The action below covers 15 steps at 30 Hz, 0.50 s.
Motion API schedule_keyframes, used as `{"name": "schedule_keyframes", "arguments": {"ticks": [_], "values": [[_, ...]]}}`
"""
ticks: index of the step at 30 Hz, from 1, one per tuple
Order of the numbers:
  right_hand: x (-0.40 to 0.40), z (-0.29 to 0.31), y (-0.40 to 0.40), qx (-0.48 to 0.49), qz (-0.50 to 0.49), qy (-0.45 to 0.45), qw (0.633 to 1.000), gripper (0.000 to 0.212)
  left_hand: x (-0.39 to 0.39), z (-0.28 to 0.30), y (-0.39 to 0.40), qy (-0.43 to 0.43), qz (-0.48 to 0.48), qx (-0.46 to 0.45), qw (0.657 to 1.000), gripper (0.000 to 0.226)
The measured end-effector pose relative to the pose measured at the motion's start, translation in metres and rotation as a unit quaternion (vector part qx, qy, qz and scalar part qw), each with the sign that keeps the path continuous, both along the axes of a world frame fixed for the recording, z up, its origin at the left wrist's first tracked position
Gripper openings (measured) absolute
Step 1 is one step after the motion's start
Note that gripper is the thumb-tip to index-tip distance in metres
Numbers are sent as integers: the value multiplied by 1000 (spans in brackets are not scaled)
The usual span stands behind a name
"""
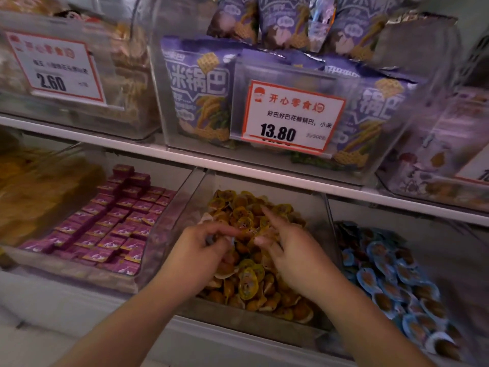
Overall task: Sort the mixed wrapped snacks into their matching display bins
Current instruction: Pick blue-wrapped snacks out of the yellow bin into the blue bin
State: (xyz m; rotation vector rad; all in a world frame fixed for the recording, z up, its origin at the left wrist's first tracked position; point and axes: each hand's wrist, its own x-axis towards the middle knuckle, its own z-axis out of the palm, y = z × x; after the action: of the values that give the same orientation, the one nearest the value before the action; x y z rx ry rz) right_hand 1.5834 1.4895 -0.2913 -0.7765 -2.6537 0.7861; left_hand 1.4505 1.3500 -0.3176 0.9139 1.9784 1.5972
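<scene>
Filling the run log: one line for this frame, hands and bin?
phase: sorting | left hand: pinching small wrapped snack | right hand: open, index extended | location: over yellow-wrapped snack bin | neighbours: purple packets, blue-wrapped snacks

Dim, warm light; motion blur and wide-angle bending at edges.

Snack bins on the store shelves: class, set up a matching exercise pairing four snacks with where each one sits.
Snacks:
1. yellow-wrapped snacks
2. blue-wrapped snacks
3. magenta boxes
4. purple bags

Places:
A. upper shelf, centre bin
B. lower shelf, left of the hands' bin
C. lower shelf, right bin
D. lower bin under both hands

Pairs: 1-D, 2-C, 3-B, 4-A
</scene>
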Motion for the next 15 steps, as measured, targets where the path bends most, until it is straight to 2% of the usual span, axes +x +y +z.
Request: {"name": "schedule_keyframes", "arguments": {"ticks": [2,3,5,7,10,13,14,15], "values": [[0,6,-2,-10,-21,37,999,54,2,1,-2,60,-10,-8,998,15],[-2,9,-6,-33,-29,63,997,48,5,2,-4,116,-15,-23,993,16],[-7,13,-16,-114,-48,121,985,36,11,6,-6,193,-38,-35,980,45],[-15,13,-31,-239,-69,172,953,26,18,12,-6,228,-56,-34,971,58],[-23,9,-51,-359,-85,199,908,30,21,15,-9,342,-54,-48,937,44],[-27,12,-55,-447,-44,205,869,29,12,17,-16,370,-25,-48,927,26],[-27,15,-53,-454,-17,192,870,27,8,18,-17,365,-14,-50,929,24],[-27,16,-47,-411,14,160,897,23,6,18,-19,357,-5,-48,933,23]]}}
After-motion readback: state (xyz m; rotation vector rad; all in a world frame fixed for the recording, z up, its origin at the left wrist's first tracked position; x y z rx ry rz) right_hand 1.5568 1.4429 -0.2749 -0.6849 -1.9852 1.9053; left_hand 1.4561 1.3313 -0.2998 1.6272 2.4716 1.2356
